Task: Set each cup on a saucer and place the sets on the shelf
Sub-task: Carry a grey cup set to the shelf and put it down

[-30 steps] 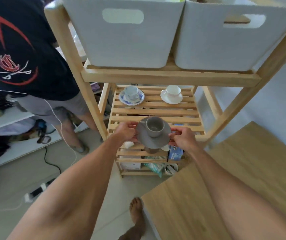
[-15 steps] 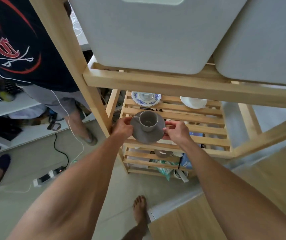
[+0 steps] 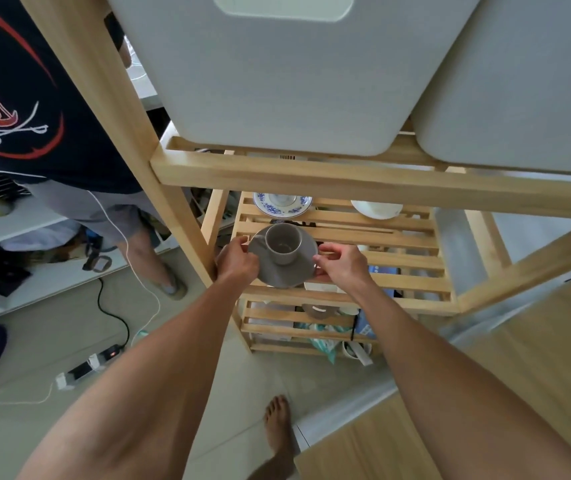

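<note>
A grey cup [image 3: 282,242] stands upright on a grey saucer [image 3: 287,271]. My left hand [image 3: 235,259] grips the saucer's left rim and my right hand [image 3: 341,263] grips its right rim, over the front half of the slatted wooden shelf [image 3: 408,237]. At the back of that shelf a blue-patterned saucer [image 3: 282,206] carries a cup, and a white saucer [image 3: 376,209] sits to its right; the upper shelf rail hides both partly.
Two grey bins [image 3: 277,74] fill the shelf above. A person in a dark shirt [image 3: 17,98] stands left of the shelf post [image 3: 111,109]. A power strip [image 3: 87,367] and cables lie on the floor. A wooden table [image 3: 467,410] is at lower right. Lower shelf holds clutter.
The grey cup and saucer have moved forward from the shelf's front edge to over its slats, and my head has come closer, so the upper rail now hides the back sets partly.
</note>
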### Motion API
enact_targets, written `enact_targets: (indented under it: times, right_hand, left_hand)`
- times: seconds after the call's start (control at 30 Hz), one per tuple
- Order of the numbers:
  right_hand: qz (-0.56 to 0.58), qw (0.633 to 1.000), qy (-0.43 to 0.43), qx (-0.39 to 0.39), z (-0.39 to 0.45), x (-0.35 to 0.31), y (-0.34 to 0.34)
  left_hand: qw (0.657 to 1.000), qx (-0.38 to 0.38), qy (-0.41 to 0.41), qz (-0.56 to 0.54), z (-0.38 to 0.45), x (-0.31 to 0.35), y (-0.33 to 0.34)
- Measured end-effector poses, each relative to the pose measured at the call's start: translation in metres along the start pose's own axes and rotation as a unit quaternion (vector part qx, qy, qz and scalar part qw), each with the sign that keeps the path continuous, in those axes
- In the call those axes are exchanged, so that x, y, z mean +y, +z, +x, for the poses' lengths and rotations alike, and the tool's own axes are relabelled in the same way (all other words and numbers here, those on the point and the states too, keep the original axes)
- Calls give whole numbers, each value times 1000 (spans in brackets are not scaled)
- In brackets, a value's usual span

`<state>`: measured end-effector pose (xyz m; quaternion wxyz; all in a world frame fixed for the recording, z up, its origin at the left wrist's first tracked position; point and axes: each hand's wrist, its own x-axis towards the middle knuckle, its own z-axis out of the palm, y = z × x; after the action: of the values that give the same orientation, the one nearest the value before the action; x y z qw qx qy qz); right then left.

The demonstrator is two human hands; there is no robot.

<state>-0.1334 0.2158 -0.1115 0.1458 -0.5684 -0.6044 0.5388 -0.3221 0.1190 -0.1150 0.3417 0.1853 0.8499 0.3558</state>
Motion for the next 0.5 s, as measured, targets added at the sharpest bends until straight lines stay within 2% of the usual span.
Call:
enact_targets:
  times: [0.13,0.27,0.5]
  right_hand:
    - [-27,999,-19,21,-21,9,-15]
    - [-23,998,-6,53,-54,19,-44]
    - [-14,989,0,146,-156,44,-122]
  left_hand:
    - [999,17,20,35,-14,3,-3]
    - [998,40,42,11,-48,4,-6]
    - [993,-40,110,-10,-141,22,21]
